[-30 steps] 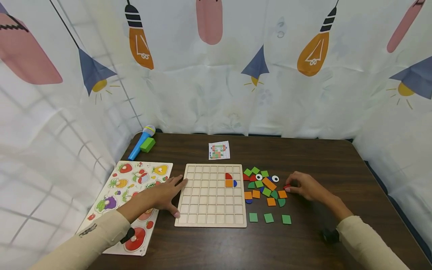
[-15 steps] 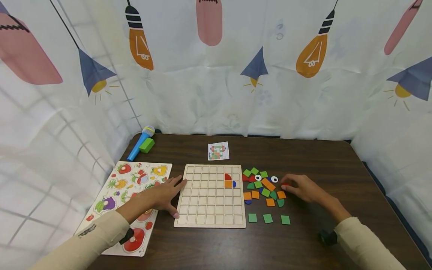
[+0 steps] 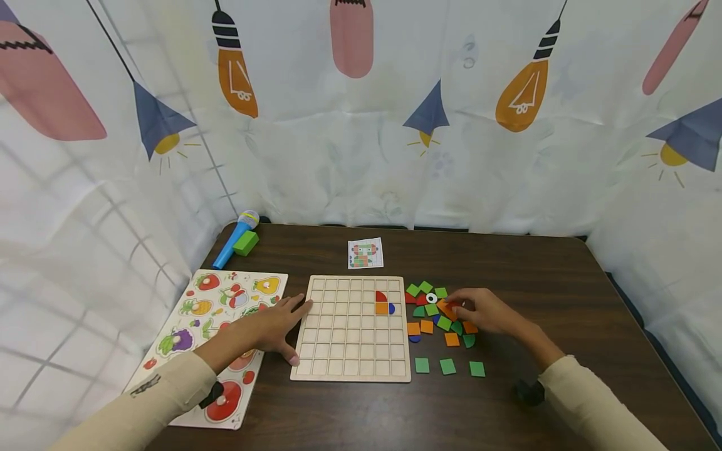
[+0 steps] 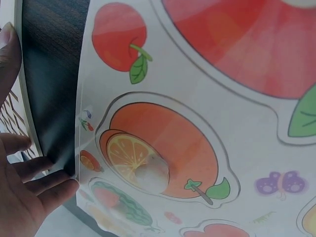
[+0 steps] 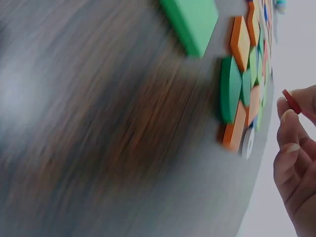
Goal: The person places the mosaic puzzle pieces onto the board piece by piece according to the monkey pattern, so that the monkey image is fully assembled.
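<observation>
Right hand (image 3: 481, 309) pinches a small red piece (image 5: 292, 101), exact shape unclear, above loose pieces (image 3: 431, 309); left hand (image 3: 272, 327), spread, touches the board (image 3: 350, 348) to its right. Seemingly a carrying step; next calls for careful lining-up.

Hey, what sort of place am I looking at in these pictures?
Probably a play or learning corner, perhaps set up for recording: a dark table bears a gridded board with colourful pieces and a fruit board, and lamp-printed white cloth hangs behind it.
</observation>
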`<state>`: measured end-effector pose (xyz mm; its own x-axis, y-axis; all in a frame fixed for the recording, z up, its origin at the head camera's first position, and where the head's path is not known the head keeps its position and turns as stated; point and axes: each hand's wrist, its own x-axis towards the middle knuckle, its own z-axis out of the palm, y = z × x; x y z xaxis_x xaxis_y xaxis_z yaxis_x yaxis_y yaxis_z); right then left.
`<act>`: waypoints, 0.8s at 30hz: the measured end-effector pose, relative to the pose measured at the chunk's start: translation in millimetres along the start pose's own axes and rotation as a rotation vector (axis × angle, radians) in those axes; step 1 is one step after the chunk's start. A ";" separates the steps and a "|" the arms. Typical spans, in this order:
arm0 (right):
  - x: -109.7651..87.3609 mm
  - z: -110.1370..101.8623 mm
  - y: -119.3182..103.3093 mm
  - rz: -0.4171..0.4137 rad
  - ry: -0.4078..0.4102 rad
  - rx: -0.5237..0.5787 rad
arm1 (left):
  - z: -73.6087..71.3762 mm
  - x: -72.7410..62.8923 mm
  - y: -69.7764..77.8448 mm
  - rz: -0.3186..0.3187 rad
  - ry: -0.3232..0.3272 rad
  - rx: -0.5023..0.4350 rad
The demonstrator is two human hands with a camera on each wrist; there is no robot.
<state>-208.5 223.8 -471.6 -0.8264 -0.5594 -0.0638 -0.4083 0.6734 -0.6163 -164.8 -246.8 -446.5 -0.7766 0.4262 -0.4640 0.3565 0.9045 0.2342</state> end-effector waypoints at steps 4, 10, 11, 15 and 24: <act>9.3 7.4 -10.4 -0.038 -0.019 0.010 | 0.3 0.4 0.2 -0.004 -0.002 0.002; 24.5 19.0 -28.4 -0.057 -0.045 0.017 | 0.4 0.9 0.0 -0.007 0.003 0.007; 27.4 21.6 -31.3 -0.057 -0.050 0.017 | 0.4 0.8 0.0 -0.008 0.004 0.008; 38.8 32.9 -41.3 -0.070 -0.054 0.031 | 0.4 0.7 0.3 -0.012 0.008 0.010; 59.3 53.1 -58.1 -0.103 -0.065 0.132 | 0.6 0.1 1.5 -0.018 0.010 0.009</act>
<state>-213.1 125.8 -481.2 -0.7543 -0.6551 -0.0432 -0.4314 0.5441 -0.7196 -164.0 -245.5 -446.7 -0.7878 0.4099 -0.4597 0.3470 0.9121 0.2185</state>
